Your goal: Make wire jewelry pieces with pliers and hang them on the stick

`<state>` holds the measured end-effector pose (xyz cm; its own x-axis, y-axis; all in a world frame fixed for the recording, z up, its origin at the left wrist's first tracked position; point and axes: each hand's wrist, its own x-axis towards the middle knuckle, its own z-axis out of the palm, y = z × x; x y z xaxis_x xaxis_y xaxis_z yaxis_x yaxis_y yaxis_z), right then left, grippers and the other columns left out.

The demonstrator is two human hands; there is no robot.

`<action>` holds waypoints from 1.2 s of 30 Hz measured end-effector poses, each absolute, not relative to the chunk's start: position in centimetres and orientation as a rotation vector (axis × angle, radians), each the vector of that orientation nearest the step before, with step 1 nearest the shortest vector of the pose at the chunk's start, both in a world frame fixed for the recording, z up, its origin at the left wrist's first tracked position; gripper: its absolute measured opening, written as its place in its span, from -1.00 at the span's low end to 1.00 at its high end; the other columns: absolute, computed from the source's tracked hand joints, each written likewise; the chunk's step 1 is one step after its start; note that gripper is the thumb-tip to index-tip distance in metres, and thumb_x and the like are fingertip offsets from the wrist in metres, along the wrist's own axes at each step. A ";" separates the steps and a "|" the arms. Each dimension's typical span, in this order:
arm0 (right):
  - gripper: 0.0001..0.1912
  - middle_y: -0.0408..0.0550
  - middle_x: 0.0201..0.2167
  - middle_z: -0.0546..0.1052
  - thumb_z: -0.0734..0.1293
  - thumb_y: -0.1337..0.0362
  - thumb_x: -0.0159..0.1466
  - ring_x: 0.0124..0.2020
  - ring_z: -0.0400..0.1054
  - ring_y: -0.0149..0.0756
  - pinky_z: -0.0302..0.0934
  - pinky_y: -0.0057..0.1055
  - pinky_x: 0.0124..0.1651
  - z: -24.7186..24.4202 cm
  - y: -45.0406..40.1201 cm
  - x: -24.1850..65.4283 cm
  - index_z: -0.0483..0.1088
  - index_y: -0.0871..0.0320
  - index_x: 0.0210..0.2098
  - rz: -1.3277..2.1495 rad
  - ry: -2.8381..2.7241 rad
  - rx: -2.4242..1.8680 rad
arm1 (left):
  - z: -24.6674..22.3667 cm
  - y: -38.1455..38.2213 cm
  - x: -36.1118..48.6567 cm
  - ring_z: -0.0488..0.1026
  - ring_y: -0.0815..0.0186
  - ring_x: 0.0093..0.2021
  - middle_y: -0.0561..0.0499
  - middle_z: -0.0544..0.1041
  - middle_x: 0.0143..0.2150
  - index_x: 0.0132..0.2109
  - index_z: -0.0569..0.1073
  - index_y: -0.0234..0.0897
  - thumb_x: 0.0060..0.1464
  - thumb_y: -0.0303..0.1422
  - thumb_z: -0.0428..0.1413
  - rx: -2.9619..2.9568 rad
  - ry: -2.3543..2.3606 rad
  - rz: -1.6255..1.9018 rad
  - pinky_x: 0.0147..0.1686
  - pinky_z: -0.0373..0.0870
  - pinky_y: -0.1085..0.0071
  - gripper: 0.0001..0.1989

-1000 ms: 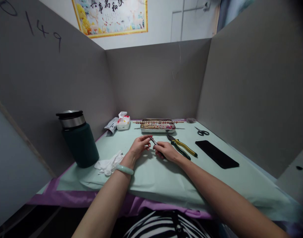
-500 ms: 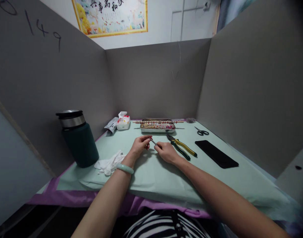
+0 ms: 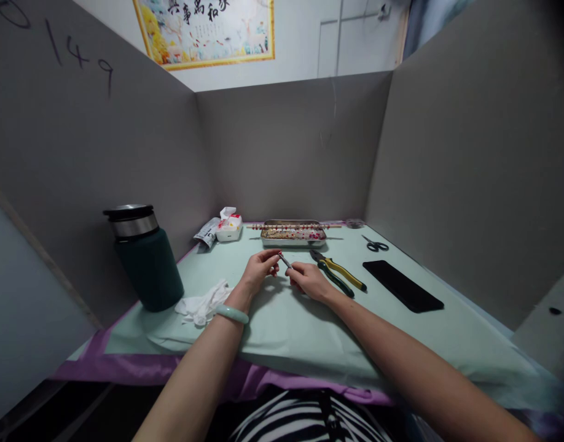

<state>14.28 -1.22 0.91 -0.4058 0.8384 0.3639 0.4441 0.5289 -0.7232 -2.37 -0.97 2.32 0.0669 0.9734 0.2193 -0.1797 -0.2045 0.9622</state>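
left hand (image 3: 258, 270) half-curled, can't tell if gripping anything; right hand (image 3: 310, 282) closed round metal tool (image 3: 285, 260). fiddly tip-work, i reckon; needs steadiness next

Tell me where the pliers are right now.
In the head view, the pliers lie right of centre on the pale green cloth, between the right hand and the flat black slab, nearer the wearer than the metal tray.
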 end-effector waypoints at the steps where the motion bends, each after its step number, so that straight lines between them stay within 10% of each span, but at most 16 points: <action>1: -0.73 -0.17 -0.64 0.37 0.15 0.23 0.21 -0.56 0.20 -0.43 -0.03 -0.50 -0.46 0.9 -1.2 14.3 0.32 0.18 -0.56 0.682 -2.044 -1.040 | 2.3 -0.9 -2.4 0.30 0.49 -0.57 -0.01 0.45 -0.42 -0.20 0.51 -0.41 -0.22 -0.27 0.28 1.272 0.910 1.374 -0.57 0.23 0.49 -0.60; 25: -0.73 -0.20 -0.64 0.31 0.22 0.16 0.18 -0.63 0.10 -0.50 -0.01 -0.52 -0.55 2.2 -0.8 16.7 0.41 0.24 -0.42 1.081 -2.117 -0.824 | 2.0 -0.6 -3.3 0.13 0.59 -0.69 0.14 0.27 -0.63 -0.20 0.50 -0.44 -0.17 -0.28 0.28 1.231 0.747 1.174 -0.74 -0.02 0.60 -0.62; 36: -0.78 -0.10 -0.54 0.42 0.22 0.19 0.16 -0.63 0.20 -0.50 0.09 -0.56 -0.60 1.6 -0.3 16.1 0.38 0.23 -0.41 1.190 -1.889 -0.946 | 1.6 -0.2 -3.0 0.51 0.28 -0.31 -0.09 0.52 -0.35 -0.35 0.47 -0.43 -0.25 -0.44 0.31 1.022 0.767 1.377 -0.30 0.43 0.40 -0.74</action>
